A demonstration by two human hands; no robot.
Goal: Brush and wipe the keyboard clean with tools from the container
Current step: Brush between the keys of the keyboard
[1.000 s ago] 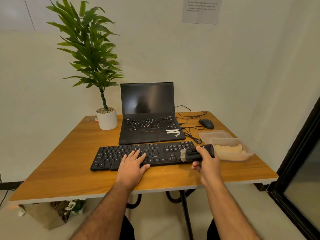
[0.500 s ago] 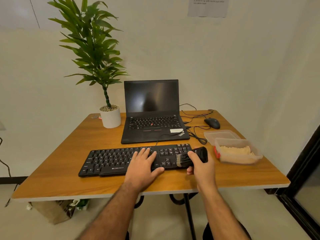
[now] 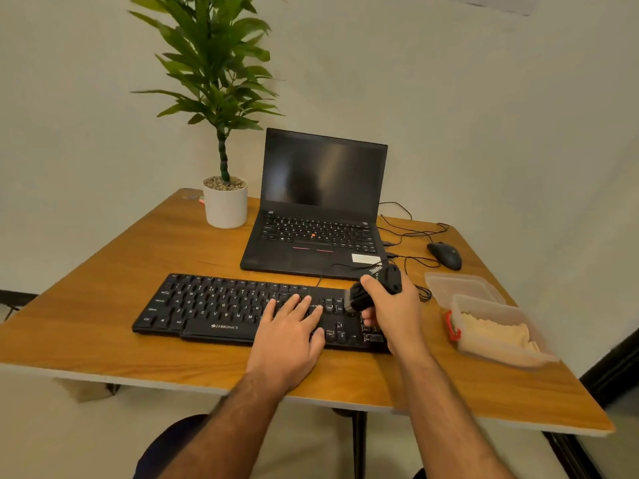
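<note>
Keyboard [image 3: 221, 307], black and full-sized, lies flat on the wooden worktop [image 3: 103, 305], parallel to its near edge and just in front of the laptop [image 3: 318, 216]. I note the left hand [image 3: 288, 335] resting palm-down on the keys right of centre, fingers spread and nearly straight, gripping nothing. The right hand [image 3: 394, 312] is over the right end of the keyboard, its fingers and thumb curled round a short black brush [image 3: 375, 288]. The brush is tilted, its bristled end pointing down and to the left toward the keys near the top right block; I cannot tell whether the bristles actually touch the keycaps, as that part is blurred.

Right of the keyboard, near the worktop's right edge, I observe a clear plastic container [image 3: 498, 326] with a red clip on its left wall. A pale yellow cloth [image 3: 494, 335] lies bunched inside it. A clear lid [image 3: 463, 288] sits just behind the container and touches it.

The laptop is open with its screen dark. A black cable [image 3: 332, 271] runs from the keyboard's rear edge toward the laptop's right side, where further thin cables lie looped on the worktop. A black mouse [image 3: 444, 255] sits behind the lid, well apart from the right hand. A potted plant [image 3: 221, 133] in a white pot stands at the far left corner, just beside the laptop.
</note>
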